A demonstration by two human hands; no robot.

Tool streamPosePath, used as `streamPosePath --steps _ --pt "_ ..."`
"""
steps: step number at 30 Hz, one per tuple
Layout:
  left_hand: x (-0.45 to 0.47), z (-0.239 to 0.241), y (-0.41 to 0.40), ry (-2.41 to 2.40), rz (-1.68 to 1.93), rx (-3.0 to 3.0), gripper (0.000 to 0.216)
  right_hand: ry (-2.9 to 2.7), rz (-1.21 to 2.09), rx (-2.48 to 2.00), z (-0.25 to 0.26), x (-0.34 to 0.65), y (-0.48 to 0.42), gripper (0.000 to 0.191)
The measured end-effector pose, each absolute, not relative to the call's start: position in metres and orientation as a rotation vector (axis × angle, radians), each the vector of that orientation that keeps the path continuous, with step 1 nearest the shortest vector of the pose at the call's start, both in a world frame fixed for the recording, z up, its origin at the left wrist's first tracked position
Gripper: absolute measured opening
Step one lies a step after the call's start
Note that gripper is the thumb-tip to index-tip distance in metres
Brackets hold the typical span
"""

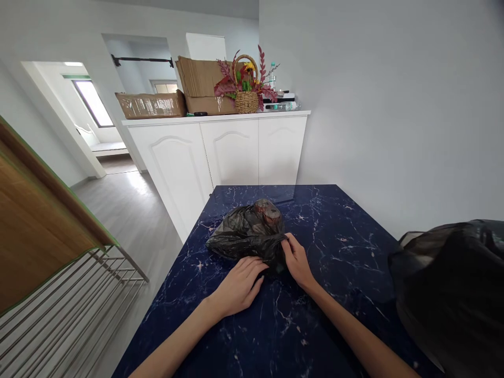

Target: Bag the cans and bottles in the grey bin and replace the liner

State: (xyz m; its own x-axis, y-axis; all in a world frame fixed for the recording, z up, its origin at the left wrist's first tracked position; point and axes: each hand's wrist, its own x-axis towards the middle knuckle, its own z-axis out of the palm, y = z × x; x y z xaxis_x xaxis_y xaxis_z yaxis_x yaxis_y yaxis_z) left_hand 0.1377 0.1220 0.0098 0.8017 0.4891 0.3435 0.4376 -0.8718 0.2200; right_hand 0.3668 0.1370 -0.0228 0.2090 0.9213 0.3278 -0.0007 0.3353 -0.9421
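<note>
Bag [244, 228]: in the head view it lies on the blue table [334, 226], just ahead of both hands, black and crumpled, with rounded lumps [271, 211] pushing up at its far side.
Left hand [239, 287]: half open, palm down, fingertips against the near edge of the bag, thumb parted from them; no firm hold shows.
Right hand [295, 258]: nearly closed, thumb and fingers pinching gathered film [273, 243] at the bag's right end.
Film: likely soft, slick and easily torn (the lumps show through it), so a bunched fistful should bear better than one pinched layer.
Lumps: hard to make out through the dark film; probably loose and apt to shift, so a palm beneath would steady them.
Big bag [452, 299]: at the right edge, well apart from the hands.
</note>
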Motion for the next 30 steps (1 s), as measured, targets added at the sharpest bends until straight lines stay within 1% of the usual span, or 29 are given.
streamPosePath --steps 3,6,9,12,15,18,20,24,26,28,30 --pt "0.142 0.005 0.122 0.915 0.709 2.850 0.035 -1.040 1.058 -0.895 -0.021 0.362 0.138 0.039" --pt "0.142 0.007 0.127 0.990 0.768 2.892 0.049 -0.905 1.261 -0.775 -0.021 0.360 0.139 0.040" --pt "0.145 0.014 0.135 0.963 0.694 3.021 0.062 -0.796 1.400 -0.686 -0.022 0.363 0.139 0.037" --pt "0.154 0.021 0.147 1.050 0.553 3.113 0.068 -0.712 1.481 -0.626 -0.023 0.369 0.139 0.031" --pt "0.161 0.023 0.160 1.197 0.486 3.140 0.074 -0.641 1.496 -0.582 -0.026 0.377 0.143 0.021" --pt "0.165 0.025 0.166 1.168 0.428 3.176 0.080 -0.578 1.474 -0.561 -0.035 0.387 0.150 0.019" --pt "0.167 0.029 0.165 1.093 0.368 3.213 0.079 -0.546 1.463 -0.560 -0.042 0.392 0.156 0.019" --pt "0.176 0.041 0.163 0.889 0.187 3.290 0.067 -0.508 1.467 -0.567 -0.054 0.400 0.165 0.035" --pt "0.183 0.046 0.164 0.791 0.132 3.297 0.060 -0.493 1.474 -0.566 -0.056 0.403 0.167 0.038" --pt "0.187 0.048 0.167 0.785 0.156 3.281 0.054 -0.478 1.476 -0.562 -0.056 0.406 0.168 0.038" --pt "0.187 0.045 0.170 0.852 0.210 3.258 0.055 -0.460 1.473 -0.553 -0.055 0.410 0.168 0.038"
